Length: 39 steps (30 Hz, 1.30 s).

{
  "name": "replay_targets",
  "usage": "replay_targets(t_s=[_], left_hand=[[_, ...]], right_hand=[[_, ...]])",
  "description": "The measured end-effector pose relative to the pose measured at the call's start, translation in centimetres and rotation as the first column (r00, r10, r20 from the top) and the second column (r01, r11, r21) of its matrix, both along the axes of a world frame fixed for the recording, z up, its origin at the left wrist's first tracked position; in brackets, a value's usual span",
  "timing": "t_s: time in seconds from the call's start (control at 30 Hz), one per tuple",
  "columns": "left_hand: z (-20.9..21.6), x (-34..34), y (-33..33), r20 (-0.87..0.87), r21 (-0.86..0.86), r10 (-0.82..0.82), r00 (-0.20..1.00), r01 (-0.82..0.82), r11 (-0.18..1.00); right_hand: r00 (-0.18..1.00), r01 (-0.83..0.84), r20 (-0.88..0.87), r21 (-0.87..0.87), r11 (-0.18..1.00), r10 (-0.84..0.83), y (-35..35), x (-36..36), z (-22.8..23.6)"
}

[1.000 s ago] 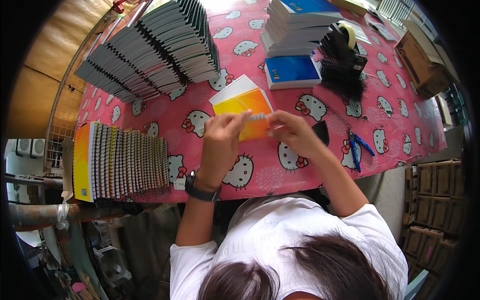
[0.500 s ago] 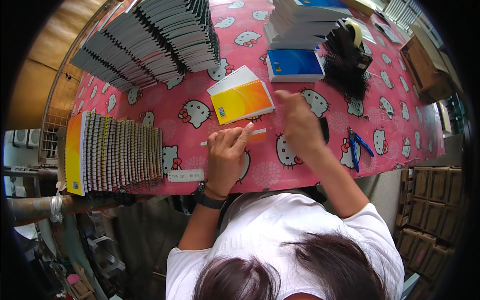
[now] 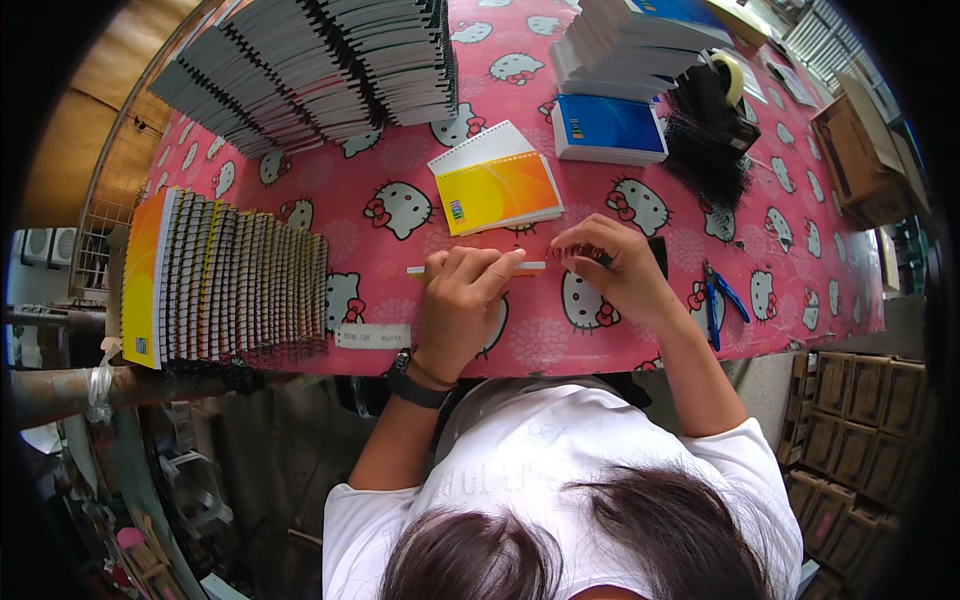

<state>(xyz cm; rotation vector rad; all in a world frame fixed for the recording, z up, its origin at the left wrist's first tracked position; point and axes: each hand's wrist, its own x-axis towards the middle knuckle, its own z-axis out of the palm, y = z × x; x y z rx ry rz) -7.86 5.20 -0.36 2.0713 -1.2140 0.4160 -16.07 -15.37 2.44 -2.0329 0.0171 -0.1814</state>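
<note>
The left hand (image 3: pixel 462 300) presses a thin white strip (image 3: pixel 476 267) flat on the pink cartoon-cat tablecloth (image 3: pixel 600 330), fingers together along it. The right hand (image 3: pixel 612 262) pinches a dark wire binding coil (image 3: pixel 578 254) at the strip's right end — mostly hidden under the fingers. Just beyond lies a yellow-orange spiral notebook (image 3: pixel 497 187); blue-handled pliers (image 3: pixel 718 298) lie to the right.

A thin white strip (image 3: pixel 476 268) lies flat crosswise on the pink tablecloth, just below an orange-yellow notebook.
</note>
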Motion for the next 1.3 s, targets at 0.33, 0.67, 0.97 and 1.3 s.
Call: replay_targets(t_s=[0.33,0.67,0.97,1.3], left_hand=[[0.2,0.1,0.1,-0.005,0.019,-0.009,1.000,0.009,1.000],[0.4,-1.2,-2.1,-0.012,0.057,0.041,0.999,-0.041,0.998],[0.7,-1.1,-1.7,-0.047,0.035,0.013,0.999,-0.011,0.999],[0.3,0.0,-0.5,-0.079,0.050,-0.037,0.996,0.041,0.998]], right_hand=[[0.981,-0.121,0.116,-0.244,0.962,0.153,0.0,0.5,-0.6],[0.992,-0.110,0.051,-0.085,0.990,0.114,0.6,0.1,-0.2],[0.868,0.344,-0.085,-0.607,0.717,-0.489,-4.1,-5.8,-2.3],[0.934,0.355,0.203,-0.442,0.824,-0.294,-2.9,-3.7,-1.4]])
